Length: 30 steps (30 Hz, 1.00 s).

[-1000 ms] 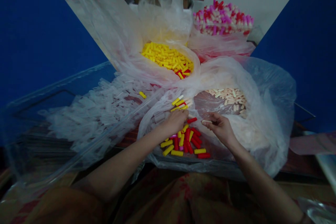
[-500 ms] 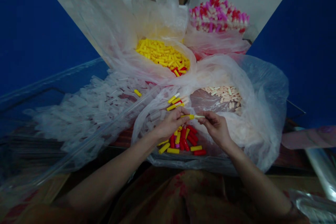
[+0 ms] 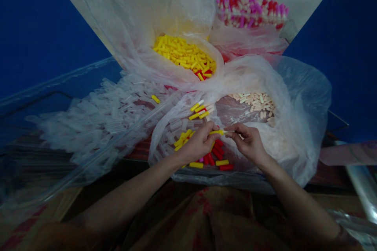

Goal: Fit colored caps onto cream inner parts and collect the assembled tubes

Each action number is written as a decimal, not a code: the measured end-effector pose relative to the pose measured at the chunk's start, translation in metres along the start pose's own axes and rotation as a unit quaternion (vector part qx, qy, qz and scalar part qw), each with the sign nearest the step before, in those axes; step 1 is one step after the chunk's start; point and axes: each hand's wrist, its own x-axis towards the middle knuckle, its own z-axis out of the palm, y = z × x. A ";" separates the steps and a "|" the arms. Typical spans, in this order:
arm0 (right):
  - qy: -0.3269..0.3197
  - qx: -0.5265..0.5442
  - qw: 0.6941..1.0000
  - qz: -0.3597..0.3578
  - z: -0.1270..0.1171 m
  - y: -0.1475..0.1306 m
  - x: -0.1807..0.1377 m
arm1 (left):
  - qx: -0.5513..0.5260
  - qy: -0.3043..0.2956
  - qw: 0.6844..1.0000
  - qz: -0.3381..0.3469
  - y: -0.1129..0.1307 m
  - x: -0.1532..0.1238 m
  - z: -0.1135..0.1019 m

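My left hand (image 3: 202,140) pinches a small yellow plastic tube (image 3: 218,132) pointing right. Opposite it, my right hand (image 3: 247,141) has thumb and fingers closed on a thin whitish piece (image 3: 228,131) in line with the tube's right end. Whether the piece sits inside the tube or only touches it is too small to tell. Below the hands, red tubes (image 3: 217,150) and loose yellow tubes (image 3: 184,138) lie on clear plastic. Just beyond my left hand rest several yellow tubes with white ends (image 3: 196,116).
Pale peach pieces (image 3: 260,104) lie in the open plastic bag (image 3: 306,82) at right. A bag of yellow tubes (image 3: 185,53) stands behind. Clear plastic tubes (image 3: 118,106) are heaped at left. At the back rises a pile of pink, red and white pieces (image 3: 253,6).
The view has shifted slightly. My left hand has turned and come forward over the red tubes, uncovering yellow tubes at its left. Both hands keep their pinch.
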 end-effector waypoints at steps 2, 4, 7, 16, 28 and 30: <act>-0.020 0.013 1.000 0.017 0.000 0.001 0.000 | 0.033 0.005 0.999 0.005 -0.001 -0.002 0.003; -0.033 0.023 0.999 0.025 0.001 0.002 -0.001 | 0.044 0.004 0.999 -0.005 -0.003 -0.003 0.005; -0.049 0.010 0.999 0.019 0.002 0.006 0.002 | 0.034 0.003 0.999 -0.015 -0.008 0.000 0.006; 0.031 -0.307 0.951 -0.002 -0.048 0.074 0.097 | 0.386 0.137 0.912 -0.028 -0.026 0.054 -0.044; -0.103 -0.629 0.766 -0.083 -0.074 0.120 0.130 | 0.504 0.052 0.862 0.001 -0.023 0.041 -0.049; -0.084 -0.609 0.785 -0.075 -0.077 0.120 0.128 | 0.476 -0.013 0.879 0.006 -0.021 0.030 -0.042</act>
